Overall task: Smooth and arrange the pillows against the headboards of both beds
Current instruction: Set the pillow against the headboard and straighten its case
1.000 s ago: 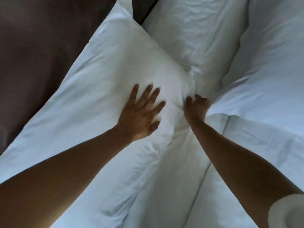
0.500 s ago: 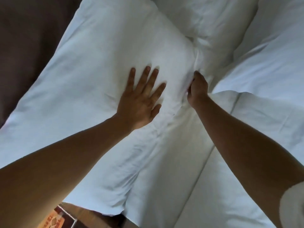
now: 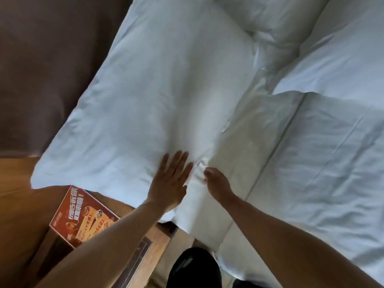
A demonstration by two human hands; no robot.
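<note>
The left hand (image 3: pixel 170 179) is laid flat, fingers spread, on the near edge of the big white pillow (image 3: pixel 166 84). Just beside it, the right hand (image 3: pixel 216 183) is curled at the pillow's creased edge; whether cloth is pinched cannot be told. The pillow is propped against the brown headboard (image 3: pixel 47 65), a second pillow (image 3: pixel 276 23) touching its far corner. A printed red card (image 3: pixel 83 217) is seen on the wooden desk (image 3: pixel 18 204) below.

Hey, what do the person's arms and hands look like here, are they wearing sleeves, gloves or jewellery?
Both forearms are bare: no sleeves reach into view. The left hand and the right hand are bare too, with no gloves, and no rings, watch or bracelet can be seen on them.
</note>
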